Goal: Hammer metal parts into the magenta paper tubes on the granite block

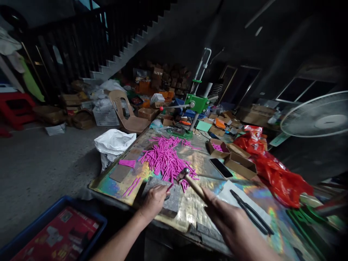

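Observation:
My right hand [231,221] is closed around the wooden handle of a small hammer [190,181]; its metal head hangs just above a grey stone slab [174,201]. My left hand [153,201] rests on that slab, fingers pinched on a thin pink stick [170,187] lying under the hammer head. A big heap of pink sticks [165,159] lies just beyond on the iridescent foil-covered table [114,185].
A phone [220,168], open cardboard boxes [239,163] and black pliers [251,212] lie to the right, beside red plastic bags [274,174]. A green hand press [197,103] stands at the far end. A fan [318,116], a white sack [114,143], a blue crate [54,232] surround the table.

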`<state>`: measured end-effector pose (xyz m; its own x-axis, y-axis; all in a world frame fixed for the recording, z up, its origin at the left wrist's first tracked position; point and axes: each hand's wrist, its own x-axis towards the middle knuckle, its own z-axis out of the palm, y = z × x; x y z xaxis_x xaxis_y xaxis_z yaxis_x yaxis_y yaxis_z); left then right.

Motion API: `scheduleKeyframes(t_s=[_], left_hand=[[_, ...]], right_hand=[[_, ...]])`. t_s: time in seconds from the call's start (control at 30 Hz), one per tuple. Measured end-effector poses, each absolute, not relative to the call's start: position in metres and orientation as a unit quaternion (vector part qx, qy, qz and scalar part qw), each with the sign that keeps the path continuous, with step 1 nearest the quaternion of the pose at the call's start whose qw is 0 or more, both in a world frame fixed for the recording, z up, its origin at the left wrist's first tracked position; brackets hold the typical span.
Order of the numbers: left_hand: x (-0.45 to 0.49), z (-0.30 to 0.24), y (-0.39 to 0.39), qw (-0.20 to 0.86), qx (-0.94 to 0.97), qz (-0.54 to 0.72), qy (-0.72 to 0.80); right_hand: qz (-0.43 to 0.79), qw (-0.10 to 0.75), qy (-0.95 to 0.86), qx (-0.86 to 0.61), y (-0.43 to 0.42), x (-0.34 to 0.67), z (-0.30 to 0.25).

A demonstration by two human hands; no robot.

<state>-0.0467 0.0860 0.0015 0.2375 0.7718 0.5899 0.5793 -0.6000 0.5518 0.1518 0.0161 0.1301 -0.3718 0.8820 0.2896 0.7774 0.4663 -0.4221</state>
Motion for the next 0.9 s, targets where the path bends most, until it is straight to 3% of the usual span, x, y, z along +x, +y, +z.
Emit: scheduleKeyframes(t_s=[0.2, 0.37, 0.57, 0.77, 0.9], left_hand=[[-0.046, 0.0, 0.086, 0.118, 0.776, 0.441, 0.435], [-0.046, 0.001, 0.086, 0.108, 0.777, 0.435, 0.443], [-0.046, 0.001, 0.085, 0.091, 0.781, 0.437, 0.437], [-0.045, -0.001, 0.086, 0.078, 0.78, 0.449, 0.428], [-0.043, 0.0, 0.086, 0.07, 0.782, 0.428, 0.446]], right_hand=[[0.035, 0.362, -0.787, -0.498, 0.006, 0.154, 0.149], [0.149, 0.231, -0.809, -0.52, 0.02, 0.147, 0.128], [0.075, 0.333, -0.789, -0.51, 0.01, 0.154, 0.157], [0.209, 0.228, -0.791, -0.529, 0.019, 0.145, 0.127], [0.234, 0.291, -0.724, -0.58, 0.024, 0.157, 0.109]])
